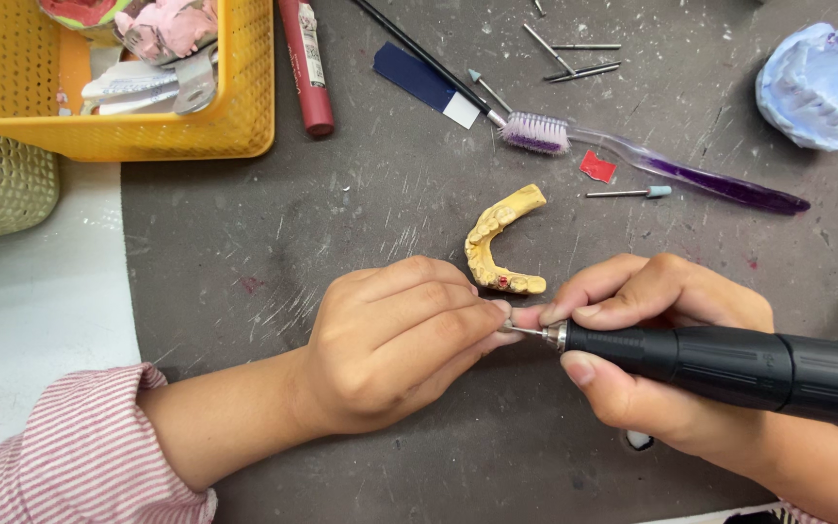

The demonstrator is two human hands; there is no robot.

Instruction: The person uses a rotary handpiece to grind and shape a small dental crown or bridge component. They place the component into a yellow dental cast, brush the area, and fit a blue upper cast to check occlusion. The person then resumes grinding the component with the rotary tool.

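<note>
at the near middle of the dark desk [341,233], a black rotary handpiece [720,367] is held in the closed grip of the right hand [652,340], its thin metal bur [526,332] pointed at the left hand [390,344]. the left grip is curled shut, its fingertips [499,312] pinched at the bur's tip; whether something small is held there cannot be told. just beyond both grips a yellow dental cast [499,243] is seen lying on the desk. farther beyond the right grip a purple toothbrush [671,165] and loose burs [579,58] are laid. far beyond the left grip a yellow basket [235,116] is set.
</note>
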